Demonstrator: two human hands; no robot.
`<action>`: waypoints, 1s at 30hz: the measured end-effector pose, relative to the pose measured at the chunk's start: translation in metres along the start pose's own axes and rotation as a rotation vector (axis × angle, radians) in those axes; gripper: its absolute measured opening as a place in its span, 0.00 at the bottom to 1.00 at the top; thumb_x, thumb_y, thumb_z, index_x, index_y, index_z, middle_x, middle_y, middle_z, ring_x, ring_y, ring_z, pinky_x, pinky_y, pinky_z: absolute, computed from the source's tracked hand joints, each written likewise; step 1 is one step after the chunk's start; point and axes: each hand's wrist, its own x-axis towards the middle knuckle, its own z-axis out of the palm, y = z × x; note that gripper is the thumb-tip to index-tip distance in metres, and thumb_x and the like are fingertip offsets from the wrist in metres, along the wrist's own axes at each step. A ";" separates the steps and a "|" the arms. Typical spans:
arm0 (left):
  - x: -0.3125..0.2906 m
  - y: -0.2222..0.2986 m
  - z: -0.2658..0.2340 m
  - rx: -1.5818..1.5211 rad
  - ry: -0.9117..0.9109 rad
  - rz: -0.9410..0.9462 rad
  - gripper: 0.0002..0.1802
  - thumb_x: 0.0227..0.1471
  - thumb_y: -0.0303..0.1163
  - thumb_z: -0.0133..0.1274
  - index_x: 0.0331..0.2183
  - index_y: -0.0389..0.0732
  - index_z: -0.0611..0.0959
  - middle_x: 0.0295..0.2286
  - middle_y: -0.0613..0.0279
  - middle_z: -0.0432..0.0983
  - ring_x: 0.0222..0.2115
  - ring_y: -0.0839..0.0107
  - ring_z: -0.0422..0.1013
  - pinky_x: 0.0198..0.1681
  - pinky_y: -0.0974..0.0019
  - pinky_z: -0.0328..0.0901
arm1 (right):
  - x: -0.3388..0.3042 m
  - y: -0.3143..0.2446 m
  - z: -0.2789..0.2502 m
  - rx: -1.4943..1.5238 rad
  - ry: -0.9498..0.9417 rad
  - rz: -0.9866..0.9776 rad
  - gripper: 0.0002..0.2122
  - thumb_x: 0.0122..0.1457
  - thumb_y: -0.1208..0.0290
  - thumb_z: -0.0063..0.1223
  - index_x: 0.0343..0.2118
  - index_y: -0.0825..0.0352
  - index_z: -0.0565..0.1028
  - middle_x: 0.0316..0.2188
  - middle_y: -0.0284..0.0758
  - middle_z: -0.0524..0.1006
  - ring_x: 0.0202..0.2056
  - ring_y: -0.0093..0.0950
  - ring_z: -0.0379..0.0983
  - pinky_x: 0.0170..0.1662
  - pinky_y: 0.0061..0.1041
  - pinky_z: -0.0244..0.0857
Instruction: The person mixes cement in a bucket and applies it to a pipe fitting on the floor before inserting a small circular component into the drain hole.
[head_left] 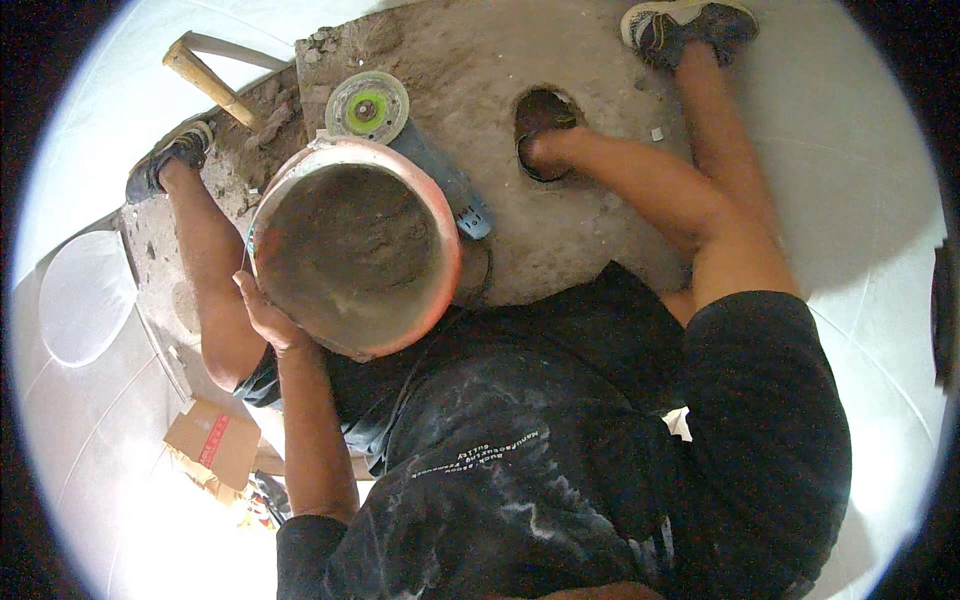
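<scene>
A round bucket (446, 200) with a pale, reddish rim holds grey-brown wet mortar or dirt (350, 230). Against its near left side rests my left hand (268, 318), gripping the outside, with some fingers hidden behind the wall. My right arm reaches far across to a round hole (575, 103) cut in the dusty slab. Inside that hole is my right hand (546, 148); its fingers are in dark shadow, and what they touch cannot be made out. Just beyond the bucket lies a blue angle grinder (445, 175) with a grey disc (345, 98) and green centre, partly covered by the bucket.
A wooden-handled tool (205, 82) stands at the far left by loose rubble (275, 120). My shoes (690, 28) rest left and right of the dirty slab (480, 60). White tiles (870, 150) border it. A white oval sheet (88, 298) and a cardboard box (212, 440) are at the left.
</scene>
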 end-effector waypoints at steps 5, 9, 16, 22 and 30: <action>0.011 -0.008 -0.003 -0.004 -0.098 -0.011 0.40 0.67 0.59 0.29 0.63 0.34 0.66 0.62 0.48 0.62 0.63 0.49 0.58 0.67 0.47 0.50 | -0.014 0.007 -0.006 -0.070 -0.087 -0.140 0.19 0.57 0.64 0.48 0.48 0.64 0.81 0.48 0.45 0.80 0.49 0.40 0.79 0.49 0.43 0.70; 0.004 -0.005 -0.008 -0.072 -0.084 -0.027 0.40 0.67 0.59 0.30 0.63 0.35 0.65 0.62 0.48 0.62 0.63 0.47 0.58 0.67 0.44 0.50 | -0.078 -0.046 -0.050 0.050 0.085 -0.028 0.15 0.52 0.70 0.53 0.41 0.70 0.81 0.43 0.49 0.81 0.44 0.41 0.80 0.45 0.42 0.72; -0.002 -0.003 -0.007 0.003 0.029 0.005 0.42 0.68 0.59 0.28 0.58 0.28 0.70 0.56 0.47 0.69 0.57 0.51 0.65 0.63 0.54 0.58 | -0.298 -0.088 -0.106 0.826 0.797 -0.044 0.40 0.43 0.64 0.62 0.62 0.69 0.60 0.59 0.48 0.68 0.57 0.41 0.67 0.58 0.36 0.60; 0.002 -0.007 -0.004 -0.062 0.004 -0.039 0.41 0.68 0.59 0.31 0.57 0.29 0.72 0.56 0.48 0.71 0.56 0.54 0.67 0.62 0.55 0.59 | -0.270 -0.002 -0.046 0.234 0.568 0.172 0.31 0.51 0.64 0.55 0.59 0.70 0.64 0.54 0.49 0.71 0.55 0.44 0.69 0.58 0.38 0.62; 0.002 -0.002 -0.011 -0.088 -0.069 -0.020 0.38 0.68 0.57 0.29 0.62 0.34 0.67 0.60 0.49 0.66 0.61 0.49 0.60 0.67 0.47 0.52 | -0.142 -0.038 -0.018 0.688 0.716 -0.200 0.13 0.65 0.70 0.44 0.45 0.73 0.75 0.40 0.49 0.79 0.42 0.48 0.77 0.47 0.41 0.69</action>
